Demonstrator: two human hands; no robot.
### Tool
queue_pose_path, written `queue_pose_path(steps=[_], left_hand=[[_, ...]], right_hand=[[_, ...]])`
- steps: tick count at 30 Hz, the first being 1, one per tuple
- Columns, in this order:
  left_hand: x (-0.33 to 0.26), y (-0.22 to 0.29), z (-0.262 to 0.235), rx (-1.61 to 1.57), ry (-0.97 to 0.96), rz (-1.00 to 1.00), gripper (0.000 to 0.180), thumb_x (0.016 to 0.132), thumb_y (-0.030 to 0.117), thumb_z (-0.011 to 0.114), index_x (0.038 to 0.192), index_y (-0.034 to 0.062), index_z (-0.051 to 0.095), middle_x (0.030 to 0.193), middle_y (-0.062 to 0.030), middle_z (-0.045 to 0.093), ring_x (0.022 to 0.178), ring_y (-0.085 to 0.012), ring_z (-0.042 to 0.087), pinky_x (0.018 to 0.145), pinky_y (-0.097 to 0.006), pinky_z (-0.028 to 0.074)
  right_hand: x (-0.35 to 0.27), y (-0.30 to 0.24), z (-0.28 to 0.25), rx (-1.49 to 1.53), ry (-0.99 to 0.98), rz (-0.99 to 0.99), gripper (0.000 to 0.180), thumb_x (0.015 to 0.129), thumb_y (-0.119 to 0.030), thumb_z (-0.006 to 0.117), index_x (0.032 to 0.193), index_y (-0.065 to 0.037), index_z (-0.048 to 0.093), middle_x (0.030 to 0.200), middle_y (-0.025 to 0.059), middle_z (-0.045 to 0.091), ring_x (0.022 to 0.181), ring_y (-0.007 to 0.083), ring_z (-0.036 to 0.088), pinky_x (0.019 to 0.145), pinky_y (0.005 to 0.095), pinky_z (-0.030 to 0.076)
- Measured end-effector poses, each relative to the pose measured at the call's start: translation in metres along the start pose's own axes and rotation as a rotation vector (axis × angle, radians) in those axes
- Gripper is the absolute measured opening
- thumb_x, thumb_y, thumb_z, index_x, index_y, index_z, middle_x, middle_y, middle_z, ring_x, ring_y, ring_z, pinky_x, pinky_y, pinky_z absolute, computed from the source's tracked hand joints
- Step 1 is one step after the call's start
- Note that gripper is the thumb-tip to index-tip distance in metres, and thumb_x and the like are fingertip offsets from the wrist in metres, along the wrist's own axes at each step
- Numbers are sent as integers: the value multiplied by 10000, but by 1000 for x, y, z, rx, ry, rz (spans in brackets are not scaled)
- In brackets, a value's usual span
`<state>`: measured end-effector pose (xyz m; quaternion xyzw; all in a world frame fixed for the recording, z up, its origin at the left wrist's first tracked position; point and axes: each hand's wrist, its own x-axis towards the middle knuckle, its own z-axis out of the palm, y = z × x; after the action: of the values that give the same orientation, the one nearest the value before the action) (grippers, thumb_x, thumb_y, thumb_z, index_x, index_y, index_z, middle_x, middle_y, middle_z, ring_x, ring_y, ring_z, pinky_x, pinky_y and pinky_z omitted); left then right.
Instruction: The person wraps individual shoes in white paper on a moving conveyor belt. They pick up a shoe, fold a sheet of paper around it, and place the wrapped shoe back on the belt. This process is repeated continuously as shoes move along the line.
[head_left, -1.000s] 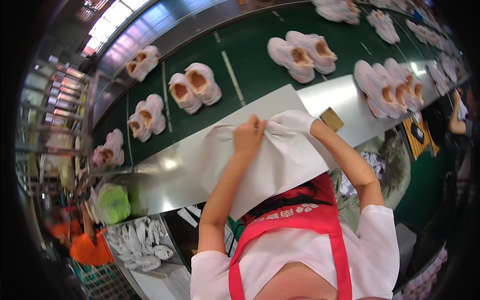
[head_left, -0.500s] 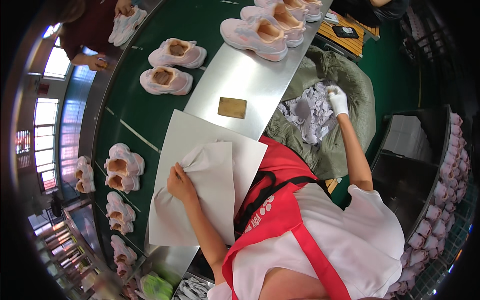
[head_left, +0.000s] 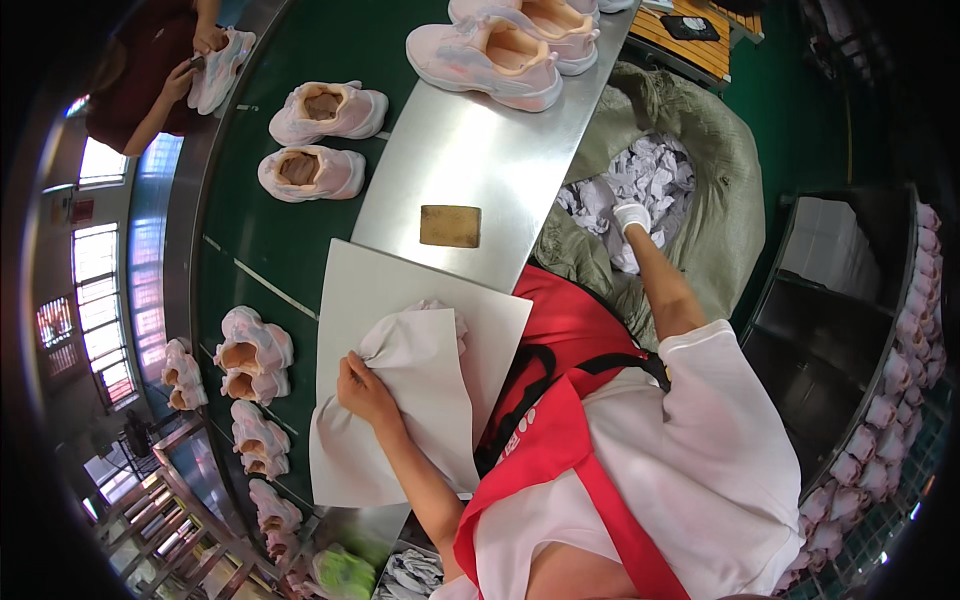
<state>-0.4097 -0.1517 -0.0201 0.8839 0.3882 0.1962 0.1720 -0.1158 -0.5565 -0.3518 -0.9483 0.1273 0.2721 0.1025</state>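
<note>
My bare left hand [head_left: 366,390] is closed on the edge of a white paper sheet [head_left: 415,420], pinching it into creases. That sheet lies over a stack of flat paper [head_left: 375,275], and a crumpled wad [head_left: 445,313] shows at its top edge. On my right, my right hand [head_left: 632,215], in a white glove, reaches down into a large olive woven sack [head_left: 735,180]. Crumpled paper [head_left: 655,170] fills the sack around it, and its fingers are hidden there, so their grip cannot be told.
A metal ledge [head_left: 500,150] carries a brown block [head_left: 450,226] and pale pink sneakers [head_left: 485,60]. Beyond it, more sneakers [head_left: 315,172] stand on a green conveyor [head_left: 225,200]. A co-worker's hands [head_left: 185,75] hold a shoe at far left. A dark shelf rack [head_left: 815,340] stands right.
My right hand has moved left and nearer, deeper into the crumpled paper. My left hand keeps its pinch on the sheet. The co-worker has brought both hands to the shoe.
</note>
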Motion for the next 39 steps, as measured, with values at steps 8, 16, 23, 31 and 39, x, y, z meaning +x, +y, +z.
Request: queue_pose_path(steps=[8,16,23,31,39], left_hand=[[-2,-12,1,7,16,26,370,954,262,465,658,40,475,560,-129,474,542,-307,444,514,-424,341],[-1,-16,-2,4,21,75,341,951,278,472,702,45,497,587,-127,493,546,-284,459,510,-400,352],[-6,21,-70,-762,-165,39,342,764,-19,461,1079,40,581,891,-50,617,567,-56,466,520,-203,361],[-18,44,-109,-874,-428,6,519,780,172,695,1239,6,517,1183,-130,586,1026,-136,551,742,-260,459],[-22,-21,-149,-913,34,-187,142,864,108,597,906,-13,659,713,-18,634,671,-55,527,589,-231,424]], right_hand=[[-9,60,-57,1443,-89,-9,212,769,-174,603,937,-48,571,786,63,561,700,195,515,641,333,424],[-82,60,-158,1333,-391,-260,412,838,-239,652,1190,-42,569,1161,66,601,1068,191,562,921,331,444],[-219,-68,-265,1542,-216,-718,409,855,-262,600,1190,-32,550,1120,67,606,1006,203,579,905,319,444],[-413,-263,-219,789,-140,-1686,217,819,-97,628,1016,-9,647,1007,131,649,954,258,590,860,320,440],[-434,-295,-213,775,-592,-1299,305,826,-160,673,1069,14,608,1058,154,619,899,248,594,820,305,464]])
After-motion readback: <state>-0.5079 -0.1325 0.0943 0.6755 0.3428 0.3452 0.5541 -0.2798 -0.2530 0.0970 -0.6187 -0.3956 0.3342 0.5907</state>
